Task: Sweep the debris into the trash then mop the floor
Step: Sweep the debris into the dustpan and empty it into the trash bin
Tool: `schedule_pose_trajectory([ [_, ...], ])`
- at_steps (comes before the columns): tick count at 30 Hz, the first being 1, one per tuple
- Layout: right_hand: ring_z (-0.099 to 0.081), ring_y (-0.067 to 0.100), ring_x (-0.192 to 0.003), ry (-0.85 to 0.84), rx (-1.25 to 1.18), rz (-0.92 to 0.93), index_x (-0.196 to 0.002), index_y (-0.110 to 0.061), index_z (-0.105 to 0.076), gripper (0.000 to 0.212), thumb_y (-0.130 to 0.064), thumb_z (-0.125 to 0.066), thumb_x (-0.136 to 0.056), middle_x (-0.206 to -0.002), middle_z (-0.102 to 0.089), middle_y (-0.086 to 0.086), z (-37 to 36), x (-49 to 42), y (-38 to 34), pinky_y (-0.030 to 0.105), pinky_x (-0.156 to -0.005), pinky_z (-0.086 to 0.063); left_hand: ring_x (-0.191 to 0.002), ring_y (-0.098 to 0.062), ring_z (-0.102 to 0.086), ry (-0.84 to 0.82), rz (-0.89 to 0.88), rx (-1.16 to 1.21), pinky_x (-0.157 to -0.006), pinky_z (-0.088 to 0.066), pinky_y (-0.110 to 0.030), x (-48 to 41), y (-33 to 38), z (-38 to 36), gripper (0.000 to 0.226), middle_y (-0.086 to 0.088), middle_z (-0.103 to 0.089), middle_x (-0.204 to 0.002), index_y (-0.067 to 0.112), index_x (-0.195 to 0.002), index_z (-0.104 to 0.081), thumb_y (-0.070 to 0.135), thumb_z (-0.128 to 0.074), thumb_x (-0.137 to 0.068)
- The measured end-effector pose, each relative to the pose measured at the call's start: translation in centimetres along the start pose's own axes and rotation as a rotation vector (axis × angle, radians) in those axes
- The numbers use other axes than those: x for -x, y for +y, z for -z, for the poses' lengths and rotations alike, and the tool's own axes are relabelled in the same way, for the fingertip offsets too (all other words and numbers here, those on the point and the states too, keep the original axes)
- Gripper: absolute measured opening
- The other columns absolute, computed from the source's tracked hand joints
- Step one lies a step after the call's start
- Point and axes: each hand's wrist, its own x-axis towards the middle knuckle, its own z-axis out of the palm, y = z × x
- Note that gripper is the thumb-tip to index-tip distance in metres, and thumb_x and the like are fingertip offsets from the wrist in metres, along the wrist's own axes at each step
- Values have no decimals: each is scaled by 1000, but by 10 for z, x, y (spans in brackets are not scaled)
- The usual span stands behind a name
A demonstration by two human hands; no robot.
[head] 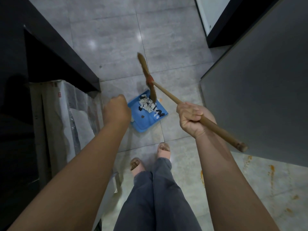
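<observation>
A blue dustpan (145, 120) lies on the grey tiled floor just ahead of my feet. White and black scraps of debris (149, 105) are piled inside it. My right hand (193, 118) is closed around the wooden handle of a broom (168, 94). The broom's brown bristle head (147, 75) is blurred, and its lower end hangs over the debris in the pan. My left hand (117, 108) is a closed fist at the pan's left edge; the dustpan's handle is hidden under it, so what it grips does not show.
A black counter (55, 52) runs along the left, with plastic-wrapped flat packages (70, 117) leaning beneath it. A grey cabinet (260, 90) stands at the right. Orange stains (271, 174) mark the tiles at lower right. My feet in pink slippers (164, 150) stand behind the pan.
</observation>
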Motion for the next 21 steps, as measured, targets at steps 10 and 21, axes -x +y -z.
schedule_pose_trajectory([
  [10, -33, 5, -23, 105, 8, 97, -81, -7, -44, 30, -10, -28, -105, -45, -35, -5, 23, -25, -5, 14, -24, -25, -92, -37, -61, -3, -2, 25, -65, -41, -34, 5, 6, -3, 13, -18, -63, -103, 4, -101, -59, 6, -51, -91],
  [21, -35, 7, -24, -30, -12, 129, -72, -10, -43, 38, -13, -25, -106, -46, -36, -4, 14, 28, -25, 15, -24, -25, -89, -36, -59, -29, -91, 53, -66, -42, -36, 7, 10, -1, 12, -18, -62, -100, 3, -100, -58, 5, -50, -90],
])
